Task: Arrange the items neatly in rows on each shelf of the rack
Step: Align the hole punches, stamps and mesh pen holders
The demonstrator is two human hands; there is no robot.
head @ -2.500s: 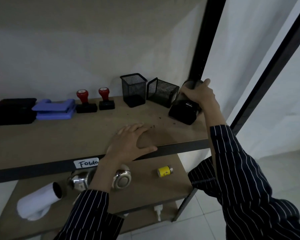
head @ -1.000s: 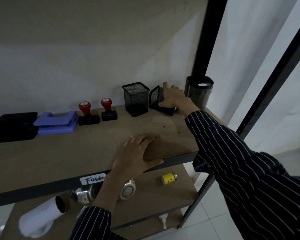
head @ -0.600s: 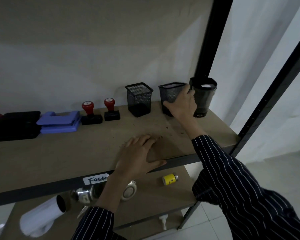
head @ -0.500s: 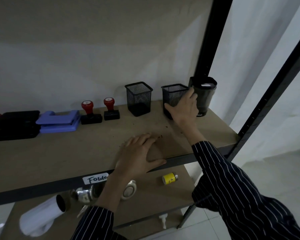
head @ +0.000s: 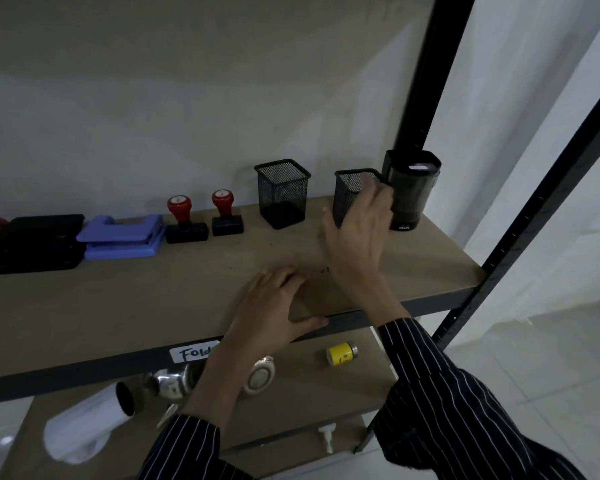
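Head view: the top shelf (head: 153,289) has a row of things along the back wall. From the left there is a black case (head: 35,242), a blue punch (head: 122,237), two red stamps (head: 186,220), a mesh cup (head: 283,194), a second mesh cup (head: 352,188) and a dark pot (head: 411,192) by the rack post (head: 426,74).

The second mesh cup is the thing to watch. It stands straight up, open end on top, at the back of the shelf, ahead and a bit to the right of the person. It sits just beside the dark pot, with a bigger gap to the first mesh cup.

The right hand (head: 355,237) is the near one. It is right at the front of this cup, thumb out to the left side and fingers (head: 378,199) up by the right side. The fingers are blurry, so I cannot tell if they hold the cup or only hang near it.

The left hand (head: 278,306) is well apart from the cup. It lies flat on the front of the shelf with its thumb along the edge and holds nothing.

I think the cup is about in its place. If the gaps should match, the right hand could slide it a little left, keeping it upright.

The lower shelf looks undone – a white cup (head: 87,424), a shiny metal thing (head: 174,381) and a small yellow bottle (head: 341,353) lie on their sides.
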